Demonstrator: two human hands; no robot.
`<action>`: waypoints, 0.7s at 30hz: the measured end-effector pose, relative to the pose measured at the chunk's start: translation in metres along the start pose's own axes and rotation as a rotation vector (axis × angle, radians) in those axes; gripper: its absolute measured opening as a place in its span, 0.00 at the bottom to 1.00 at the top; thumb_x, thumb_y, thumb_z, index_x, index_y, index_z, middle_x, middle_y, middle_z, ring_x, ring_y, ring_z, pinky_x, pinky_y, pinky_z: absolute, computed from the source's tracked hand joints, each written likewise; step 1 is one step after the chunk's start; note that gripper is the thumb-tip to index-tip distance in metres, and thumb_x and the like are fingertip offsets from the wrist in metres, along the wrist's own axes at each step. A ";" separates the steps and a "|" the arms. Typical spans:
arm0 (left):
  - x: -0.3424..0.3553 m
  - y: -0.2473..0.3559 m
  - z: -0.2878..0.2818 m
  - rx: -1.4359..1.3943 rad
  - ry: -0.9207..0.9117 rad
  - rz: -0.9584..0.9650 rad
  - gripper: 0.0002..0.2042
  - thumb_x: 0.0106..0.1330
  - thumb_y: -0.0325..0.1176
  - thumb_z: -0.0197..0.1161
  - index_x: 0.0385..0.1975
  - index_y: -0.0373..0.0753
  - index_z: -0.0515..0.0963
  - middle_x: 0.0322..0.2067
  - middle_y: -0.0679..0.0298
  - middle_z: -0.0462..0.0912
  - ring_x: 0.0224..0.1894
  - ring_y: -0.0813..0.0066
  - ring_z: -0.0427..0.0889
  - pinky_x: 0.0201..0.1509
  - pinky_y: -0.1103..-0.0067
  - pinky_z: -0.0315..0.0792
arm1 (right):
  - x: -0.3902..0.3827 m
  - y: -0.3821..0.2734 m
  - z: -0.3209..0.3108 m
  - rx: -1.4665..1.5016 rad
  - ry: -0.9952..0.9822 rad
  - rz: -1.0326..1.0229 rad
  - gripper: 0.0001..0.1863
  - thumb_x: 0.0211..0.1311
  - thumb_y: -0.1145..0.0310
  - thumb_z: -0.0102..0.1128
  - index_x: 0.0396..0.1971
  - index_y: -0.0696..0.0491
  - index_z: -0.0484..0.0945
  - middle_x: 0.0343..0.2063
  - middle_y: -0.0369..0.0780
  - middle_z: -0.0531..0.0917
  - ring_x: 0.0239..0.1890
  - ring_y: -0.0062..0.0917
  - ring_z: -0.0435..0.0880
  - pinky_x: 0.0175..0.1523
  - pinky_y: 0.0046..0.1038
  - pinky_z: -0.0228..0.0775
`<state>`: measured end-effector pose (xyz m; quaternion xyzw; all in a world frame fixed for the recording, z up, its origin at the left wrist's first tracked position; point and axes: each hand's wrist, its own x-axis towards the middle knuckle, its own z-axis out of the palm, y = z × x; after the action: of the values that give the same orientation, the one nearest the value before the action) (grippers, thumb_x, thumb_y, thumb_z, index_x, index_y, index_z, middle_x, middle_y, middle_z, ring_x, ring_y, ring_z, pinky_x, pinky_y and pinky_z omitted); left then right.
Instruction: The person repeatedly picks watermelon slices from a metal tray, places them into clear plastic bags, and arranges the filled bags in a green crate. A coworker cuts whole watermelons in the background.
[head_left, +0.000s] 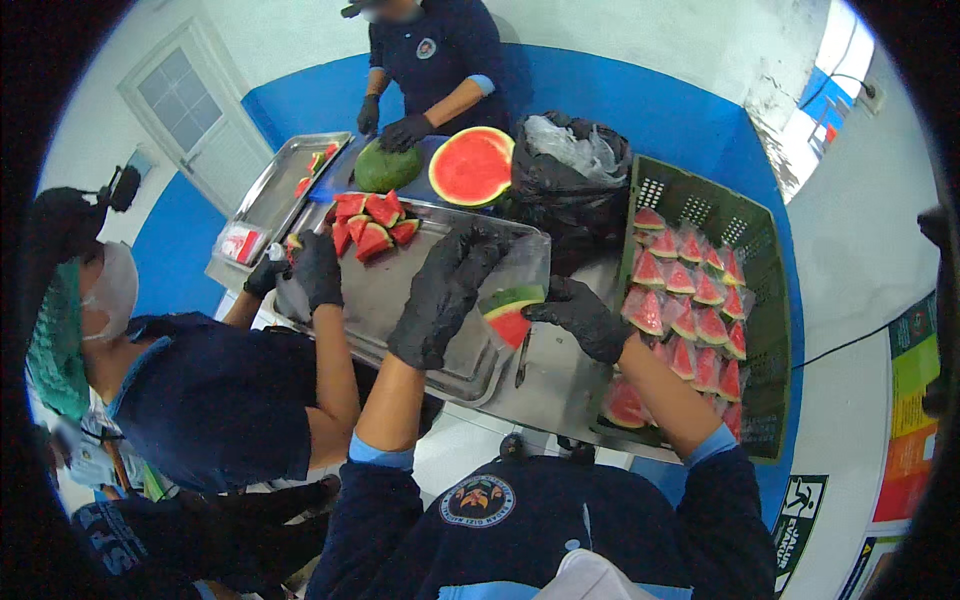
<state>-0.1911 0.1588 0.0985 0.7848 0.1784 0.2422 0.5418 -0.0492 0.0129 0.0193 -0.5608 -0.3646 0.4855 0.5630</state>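
Observation:
My right hand (580, 318), in a black glove, pinches the corner of a watermelon slice (510, 322) with green rind. Clear film of a plastic bag (527, 262) shows around and above the slice; I cannot tell how far inside it the slice sits. My left hand (445, 295), also gloved in black, has its fingers closed at the bag's left side, their tips partly hidden. Beneath both hands lies a metal tray (400, 262), with a heap of cut watermelon wedges (372, 222) at its far left.
At right, a dark green crate (770, 300) holds rows of bagged watermelon slices (690, 290). A black-bag-lined bin (565, 185) stands behind the tray. Across the table, a co-worker handles a whole watermelon (388, 166) beside a cut half (472, 166). Another co-worker's gloved hands (318, 268) work close at left.

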 end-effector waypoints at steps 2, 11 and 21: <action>-0.011 0.008 0.003 0.057 -0.160 0.103 0.15 0.65 0.36 0.57 0.48 0.37 0.75 0.43 0.58 0.79 0.46 0.70 0.77 0.53 0.76 0.69 | -0.011 0.000 -0.007 0.018 0.059 -0.011 0.17 0.57 0.71 0.60 0.47 0.58 0.76 0.42 0.36 0.81 0.45 0.20 0.78 0.53 0.25 0.68; -0.025 0.027 0.119 0.514 -0.550 0.722 0.31 0.50 0.35 0.69 0.57 0.47 0.69 0.58 0.61 0.70 0.58 0.56 0.70 0.62 0.64 0.64 | -0.112 0.015 -0.085 -0.633 0.233 -0.484 0.23 0.57 0.72 0.53 0.54 0.58 0.68 0.42 0.40 0.79 0.43 0.27 0.79 0.47 0.28 0.73; 0.033 0.039 0.301 0.254 -0.800 0.500 0.19 0.58 0.31 0.63 0.50 0.38 0.71 0.46 0.56 0.74 0.48 0.63 0.76 0.49 0.70 0.72 | -0.288 -0.022 -0.184 0.073 0.672 -0.126 0.27 0.69 0.54 0.44 0.62 0.53 0.62 0.50 0.43 0.76 0.50 0.27 0.77 0.55 0.29 0.69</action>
<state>0.0096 -0.0674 0.0524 0.8950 -0.2095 0.0207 0.3932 0.0538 -0.3107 0.0600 -0.6453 -0.1750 0.2504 0.7002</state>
